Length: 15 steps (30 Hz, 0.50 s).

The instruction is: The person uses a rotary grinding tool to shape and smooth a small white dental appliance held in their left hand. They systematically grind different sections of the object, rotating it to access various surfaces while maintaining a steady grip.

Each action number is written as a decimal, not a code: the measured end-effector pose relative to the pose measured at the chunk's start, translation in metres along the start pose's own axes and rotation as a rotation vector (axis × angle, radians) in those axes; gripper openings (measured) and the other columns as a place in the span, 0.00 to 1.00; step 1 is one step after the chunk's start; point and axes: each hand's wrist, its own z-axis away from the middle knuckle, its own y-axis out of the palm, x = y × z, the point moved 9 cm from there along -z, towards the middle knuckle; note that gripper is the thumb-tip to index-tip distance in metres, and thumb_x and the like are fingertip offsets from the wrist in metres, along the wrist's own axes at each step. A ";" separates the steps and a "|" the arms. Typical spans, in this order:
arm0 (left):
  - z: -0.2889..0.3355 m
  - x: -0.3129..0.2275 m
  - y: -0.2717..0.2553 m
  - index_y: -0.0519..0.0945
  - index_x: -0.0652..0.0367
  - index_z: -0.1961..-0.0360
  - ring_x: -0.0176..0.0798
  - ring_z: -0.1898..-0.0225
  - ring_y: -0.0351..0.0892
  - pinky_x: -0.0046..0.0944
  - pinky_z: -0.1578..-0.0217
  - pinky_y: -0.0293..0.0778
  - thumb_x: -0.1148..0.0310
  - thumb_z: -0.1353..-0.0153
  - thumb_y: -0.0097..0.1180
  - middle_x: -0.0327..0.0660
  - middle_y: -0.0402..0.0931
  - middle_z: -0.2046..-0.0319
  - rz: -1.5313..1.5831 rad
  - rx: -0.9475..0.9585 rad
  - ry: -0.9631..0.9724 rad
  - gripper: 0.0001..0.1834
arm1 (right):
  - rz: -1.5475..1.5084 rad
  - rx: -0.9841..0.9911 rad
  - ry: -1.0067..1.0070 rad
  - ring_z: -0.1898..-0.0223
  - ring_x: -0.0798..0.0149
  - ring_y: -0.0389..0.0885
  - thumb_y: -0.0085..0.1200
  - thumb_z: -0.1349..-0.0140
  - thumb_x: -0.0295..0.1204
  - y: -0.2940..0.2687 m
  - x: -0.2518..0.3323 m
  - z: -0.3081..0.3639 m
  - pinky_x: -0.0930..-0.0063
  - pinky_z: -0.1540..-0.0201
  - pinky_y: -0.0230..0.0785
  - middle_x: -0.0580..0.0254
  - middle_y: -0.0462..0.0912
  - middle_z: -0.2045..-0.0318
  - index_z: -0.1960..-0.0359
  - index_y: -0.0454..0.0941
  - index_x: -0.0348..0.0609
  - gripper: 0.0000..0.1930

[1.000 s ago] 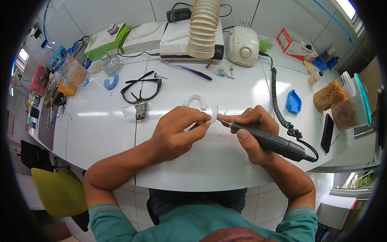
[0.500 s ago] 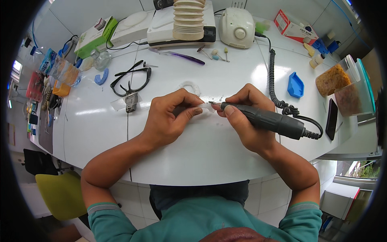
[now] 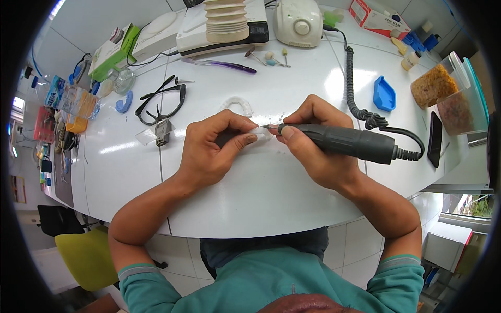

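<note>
a dark grey rotary handpiece (image 3: 342, 141) lies nearly level across the white table (image 3: 261, 193), its long axis running side to side, the thin metal bit pointing toward the person's left and the coiled black cord (image 3: 360, 99) trailing off the opposite end. the right hand (image 3: 313, 141) wraps the barrel, fingers closed tight around it like a pen grip. the left hand (image 3: 214, 148) meets the bit's tip, thumb and fingers pinched together on a small pale translucent piece (image 3: 261, 133), mostly hidden by the fingertips, so its shape is hard to make out. just beyond the handpiece tip, a clear curved dental tray (image 3: 237, 104) rests on the table. farther from the tip, on the left-hand side, lie black-framed glasses (image 3: 162, 101). beyond the handpiece stands a rounded cream control box (image 3: 297, 21), cut off at the picture's top edge. smooth, glossy tabletop throughout.
</note>
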 end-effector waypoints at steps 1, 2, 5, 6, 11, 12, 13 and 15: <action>0.000 0.000 0.000 0.89 0.67 0.55 0.35 0.57 0.91 0.35 0.51 0.85 0.80 0.33 0.71 0.46 0.92 0.61 -0.001 -0.001 0.004 0.07 | -0.005 -0.001 0.005 0.75 0.73 0.83 0.68 0.35 0.25 0.001 0.001 0.000 0.76 0.72 0.72 0.57 0.86 0.77 0.66 0.80 0.32 0.09; 0.000 0.000 0.000 0.89 0.67 0.55 0.35 0.57 0.91 0.35 0.51 0.85 0.80 0.33 0.71 0.46 0.92 0.61 -0.003 -0.003 0.008 0.07 | -0.010 -0.001 0.008 0.75 0.73 0.83 0.68 0.35 0.25 0.001 0.002 -0.001 0.76 0.72 0.72 0.56 0.86 0.77 0.66 0.80 0.32 0.09; 0.000 0.000 0.000 0.89 0.67 0.55 0.35 0.58 0.91 0.34 0.51 0.84 0.80 0.33 0.71 0.46 0.92 0.61 0.001 0.002 -0.002 0.07 | 0.005 0.011 0.013 0.76 0.73 0.83 0.68 0.35 0.26 0.000 0.003 -0.001 0.76 0.73 0.72 0.57 0.85 0.78 0.66 0.80 0.33 0.09; 0.000 0.000 0.000 0.89 0.67 0.55 0.35 0.58 0.91 0.34 0.51 0.84 0.80 0.33 0.71 0.46 0.92 0.60 0.003 0.006 -0.009 0.07 | 0.008 0.009 0.006 0.76 0.73 0.83 0.68 0.35 0.26 0.000 0.004 -0.001 0.76 0.73 0.72 0.57 0.85 0.78 0.66 0.80 0.33 0.09; 0.000 0.001 0.000 0.89 0.66 0.55 0.34 0.59 0.91 0.34 0.53 0.85 0.79 0.33 0.72 0.46 0.92 0.61 0.011 -0.007 -0.014 0.07 | -0.013 -0.002 -0.014 0.76 0.72 0.84 0.68 0.35 0.26 0.001 0.003 0.000 0.76 0.73 0.72 0.57 0.85 0.78 0.66 0.80 0.33 0.09; 0.001 0.001 0.000 0.89 0.66 0.55 0.34 0.59 0.91 0.34 0.53 0.85 0.79 0.33 0.72 0.45 0.92 0.61 0.018 -0.009 -0.020 0.07 | 0.007 0.007 -0.011 0.77 0.72 0.84 0.68 0.35 0.26 0.001 0.004 0.000 0.76 0.74 0.72 0.57 0.85 0.78 0.66 0.80 0.33 0.09; 0.001 0.002 0.001 0.89 0.67 0.54 0.33 0.56 0.90 0.34 0.51 0.84 0.80 0.32 0.72 0.45 0.91 0.59 0.018 0.011 -0.056 0.07 | 0.027 0.016 -0.009 0.77 0.72 0.84 0.68 0.35 0.26 0.001 0.005 -0.001 0.75 0.74 0.72 0.57 0.85 0.79 0.66 0.80 0.33 0.09; 0.003 0.005 0.002 0.88 0.67 0.52 0.33 0.50 0.88 0.35 0.45 0.82 0.82 0.31 0.71 0.45 0.90 0.53 0.017 0.053 -0.127 0.08 | 0.041 0.024 -0.002 0.78 0.71 0.85 0.68 0.35 0.26 0.001 0.006 -0.001 0.75 0.74 0.73 0.57 0.86 0.79 0.66 0.80 0.34 0.09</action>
